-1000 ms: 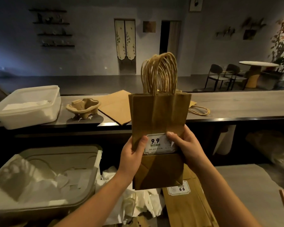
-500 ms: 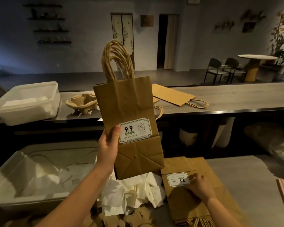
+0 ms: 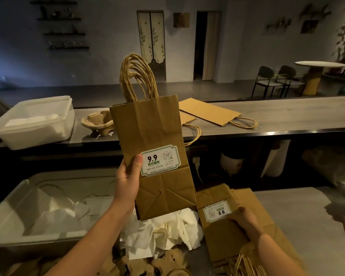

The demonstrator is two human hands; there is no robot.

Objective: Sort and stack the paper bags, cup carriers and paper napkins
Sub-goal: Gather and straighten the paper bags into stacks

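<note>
Counter [image 3: 307, 216]: upright bags [image 3: 153, 132] in L hand [image 3: 127, 182], flat stack [image 3: 223, 234] under R hand [image 3: 245, 222].

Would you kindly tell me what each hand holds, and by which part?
The left hand grips the upright paper bags at their lower left edge, thumb beside the label. The right hand lies on the flat bag stack; a grip cannot be told.

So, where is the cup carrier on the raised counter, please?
The cup carrier sits left of centre in the head view, between the white plastic tub and the paper bag held in the left hand.
</note>
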